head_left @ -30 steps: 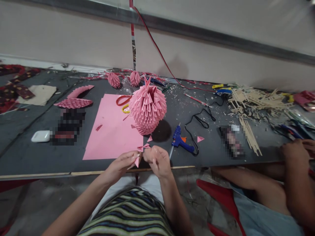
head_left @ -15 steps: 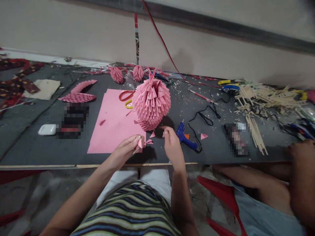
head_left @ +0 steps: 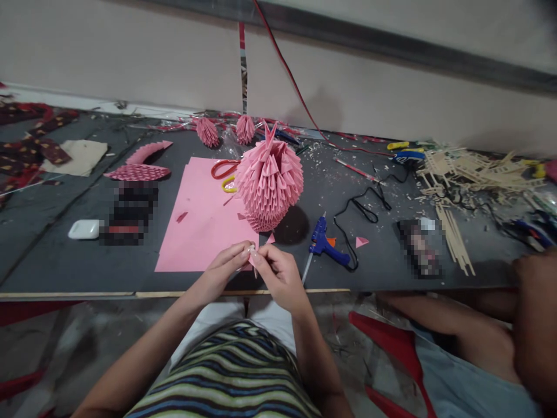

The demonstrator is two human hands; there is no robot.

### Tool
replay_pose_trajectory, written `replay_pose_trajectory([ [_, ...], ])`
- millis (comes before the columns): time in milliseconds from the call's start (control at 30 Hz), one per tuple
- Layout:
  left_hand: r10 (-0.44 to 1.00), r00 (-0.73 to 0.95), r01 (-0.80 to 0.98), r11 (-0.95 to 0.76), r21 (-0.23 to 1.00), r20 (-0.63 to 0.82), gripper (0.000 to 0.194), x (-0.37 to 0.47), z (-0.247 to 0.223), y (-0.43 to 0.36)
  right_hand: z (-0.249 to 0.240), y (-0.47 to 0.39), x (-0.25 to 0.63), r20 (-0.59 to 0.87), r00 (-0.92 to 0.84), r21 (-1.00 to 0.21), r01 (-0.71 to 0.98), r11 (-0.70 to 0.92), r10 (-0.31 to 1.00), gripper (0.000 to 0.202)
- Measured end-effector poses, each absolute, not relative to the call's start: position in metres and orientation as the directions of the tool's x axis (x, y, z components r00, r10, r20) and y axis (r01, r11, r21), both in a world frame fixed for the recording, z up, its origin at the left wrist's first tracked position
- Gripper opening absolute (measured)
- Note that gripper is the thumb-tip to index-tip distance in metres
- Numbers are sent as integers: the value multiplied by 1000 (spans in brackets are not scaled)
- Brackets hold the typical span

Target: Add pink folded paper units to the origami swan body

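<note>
Fingertips meet just in front of the table's near edge area, where my left hand (head_left: 229, 261) and my right hand (head_left: 278, 274) pinch a small folded pink paper piece (head_left: 251, 262) between them. Most of the piece is covered by my fingers. Beyond my hands stands a large pink body (head_left: 270, 186) built from many folded paper triangles, with pointed tips on top. Pink paper sheets (head_left: 195, 232) lie under and left of it. One loose pink triangle (head_left: 271, 238) rests close to my right hand, another pink triangle (head_left: 361, 241) farther right.
A blue glue gun (head_left: 324, 242) with a glue stick lies right of my hands, its black cord (head_left: 361, 212) looping behind. Scissors (head_left: 223, 169) sit behind the sheets. Wooden sticks (head_left: 455, 238) are at the right, near another person's arm (head_left: 535, 307). Curved pink paper pieces (head_left: 138, 172) lie left.
My right hand has moved left and down from beside the paper body to meet my left hand. Both now pinch the folded piece that was in my left hand alone.
</note>
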State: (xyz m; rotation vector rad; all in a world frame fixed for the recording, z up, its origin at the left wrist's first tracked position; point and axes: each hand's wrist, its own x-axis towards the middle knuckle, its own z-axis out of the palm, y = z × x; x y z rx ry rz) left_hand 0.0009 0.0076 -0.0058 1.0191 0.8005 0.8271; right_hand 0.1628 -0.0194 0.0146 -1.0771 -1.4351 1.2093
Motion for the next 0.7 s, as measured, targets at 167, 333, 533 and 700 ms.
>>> replay_pose_trajectory([
  [167, 850, 492, -327, 379, 866, -186, 39, 7, -2, 5, -2, -16, 153, 97, -97, -961, -268, 67, 991, 42],
  [333, 917, 386, -381, 255, 889, -97, 38, -2, -6, 8, -6, -7, 169, 78, 162, -861, -487, 148, 984, 50],
  [533, 967, 253, -177, 24, 984, 22, 41, -19, 12, 30, 35, 15, 213, 364, 381, -911, -46, 411, 850, 50],
  [700, 889, 281, 42, -389, 920, 363, 39, -24, 34, 61, 81, 64, 222, 698, 84, -654, 480, 585, 711, 10],
])
